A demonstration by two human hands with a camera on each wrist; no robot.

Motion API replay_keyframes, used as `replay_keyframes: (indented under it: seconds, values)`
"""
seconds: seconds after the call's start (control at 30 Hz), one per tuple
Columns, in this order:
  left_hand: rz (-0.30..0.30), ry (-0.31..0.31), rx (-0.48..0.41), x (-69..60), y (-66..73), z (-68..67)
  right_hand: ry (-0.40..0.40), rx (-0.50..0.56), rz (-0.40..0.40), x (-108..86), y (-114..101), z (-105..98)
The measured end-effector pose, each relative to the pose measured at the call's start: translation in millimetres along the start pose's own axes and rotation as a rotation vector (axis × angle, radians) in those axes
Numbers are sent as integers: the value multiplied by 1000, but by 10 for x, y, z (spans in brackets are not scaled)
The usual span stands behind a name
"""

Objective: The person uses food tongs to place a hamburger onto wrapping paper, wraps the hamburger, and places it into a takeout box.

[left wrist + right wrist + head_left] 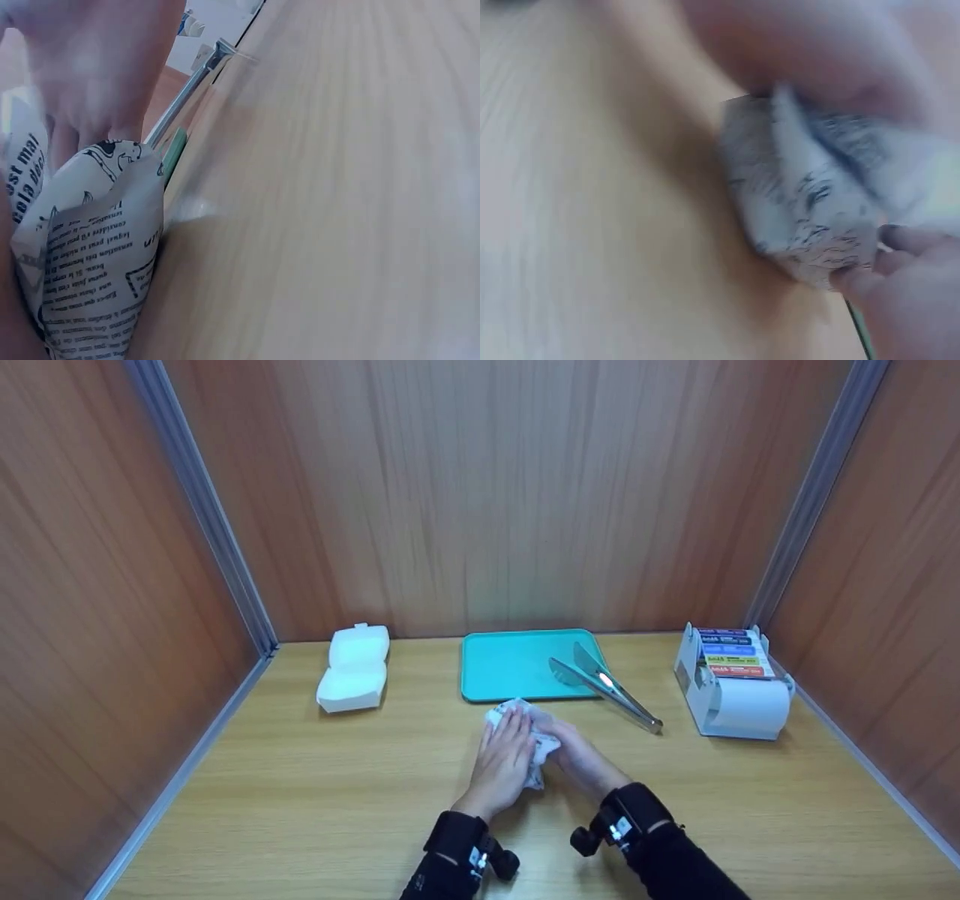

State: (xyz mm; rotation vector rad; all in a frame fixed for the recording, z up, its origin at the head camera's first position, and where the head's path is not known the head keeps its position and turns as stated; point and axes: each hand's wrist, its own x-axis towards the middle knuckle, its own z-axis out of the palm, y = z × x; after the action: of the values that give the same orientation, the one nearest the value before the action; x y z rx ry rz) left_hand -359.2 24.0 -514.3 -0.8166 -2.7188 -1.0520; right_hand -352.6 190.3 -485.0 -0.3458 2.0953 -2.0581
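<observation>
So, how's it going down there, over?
Left hand lies over printed paper; right hand grips it. Paper bunched up. Nothing visibly blocking the hands; green tray and tongs lie beyond.

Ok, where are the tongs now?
In the head view, the tongs lie right of centre, tips over the right side of the green tray, joined end on the table.

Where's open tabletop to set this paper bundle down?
Tabletop between the left hand, white box and left wall; also between the right sleeve, tongs and dispenser. Crowded: where the tongs overlap the tray.
</observation>
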Motion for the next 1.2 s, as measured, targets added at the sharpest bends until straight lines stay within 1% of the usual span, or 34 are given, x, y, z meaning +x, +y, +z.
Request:
replay_keyframes:
  seconds: [0.07, 0.17, 0.2, 0.23, 0.3, 0.37, 0.5, 0.53, 0.6, 0.7, 0.8, 0.9, 0.97, 1.03, 1.13, 1.2]
  values:
    - [-12, -16, 54, 3, 9, 9, 167, -65, 23, 8, -20, 8]
    - [-41, -34, 90, 15, 23, 11, 426, -261, 55, 29, -44, 48]
    - [-49, -43, 99, 20, 25, 12, 488, -307, 70, 33, -44, 49]
    - [-49, -45, 105, 22, 32, 9, 531, -335, 84, 35, -42, 41]
    - [-40, -39, 112, 22, 43, 7, 578, -357, 110, 22, -27, 9]
    - [-33, -34, 114, 18, 55, 9, 585, -289, 151, 6, 11, -31]
    - [-26, -16, 125, 8, 73, 19, 590, -72, 225, -23, 126, -67]
    - [-24, -14, 129, 8, 75, 22, 591, -32, 240, -25, 149, -64]
    - [-23, -16, 145, 11, 76, 22, 592, 1, 267, -31, 190, -54]
    - [-16, -25, 157, 15, 71, 2, 606, -6, 292, -31, 222, -22]
    - [-31, -35, 154, 18, 55, -45, 606, -36, 299, -31, 226, 21]
    - [-66, -24, 155, 9, 44, -101, 561, -89, 288, -26, 221, 77]
    - [-94, -2, 157, -9, 50, -126, 516, -132, 284, -21, 217, 116]
    - [-113, 39, 169, -17, 59, -128, 480, -181, 283, -10, 218, 153]
    - [-128, 93, 209, -26, 63, -107, 426, -239, 294, -8, 207, 180]
    - [-131, 112, 241, -33, 55, -92, 396, -280, 306, -14, 195, 180]
